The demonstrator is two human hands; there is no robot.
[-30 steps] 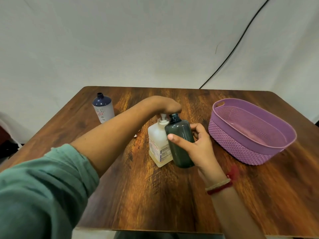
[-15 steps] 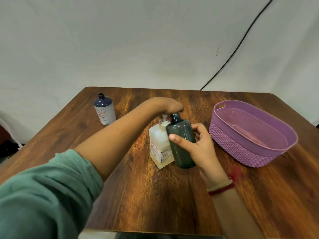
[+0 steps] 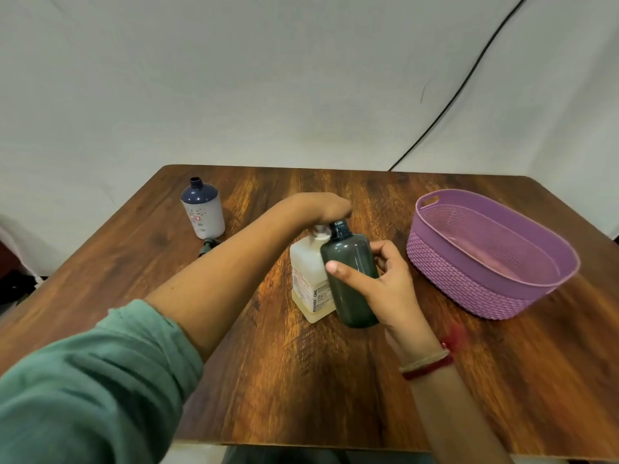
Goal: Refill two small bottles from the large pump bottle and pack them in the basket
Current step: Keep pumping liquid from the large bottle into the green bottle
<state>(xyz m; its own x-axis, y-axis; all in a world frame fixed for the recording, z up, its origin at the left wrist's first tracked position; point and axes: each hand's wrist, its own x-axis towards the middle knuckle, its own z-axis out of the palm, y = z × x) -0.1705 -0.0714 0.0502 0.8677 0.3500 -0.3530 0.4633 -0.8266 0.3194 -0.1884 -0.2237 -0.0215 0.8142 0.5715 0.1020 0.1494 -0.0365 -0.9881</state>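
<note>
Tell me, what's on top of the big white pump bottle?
The left hand sits on top of the pump bottle, covering most of its white pump head. Its spout is hidden by the hand and the dark bottle the right hand holds.

left arm: green sleeve (image 3: 83, 380) pushed up past the elbow. right wrist: red thread band (image 3: 430, 368) plus a pale one; forearm bare.
</note>
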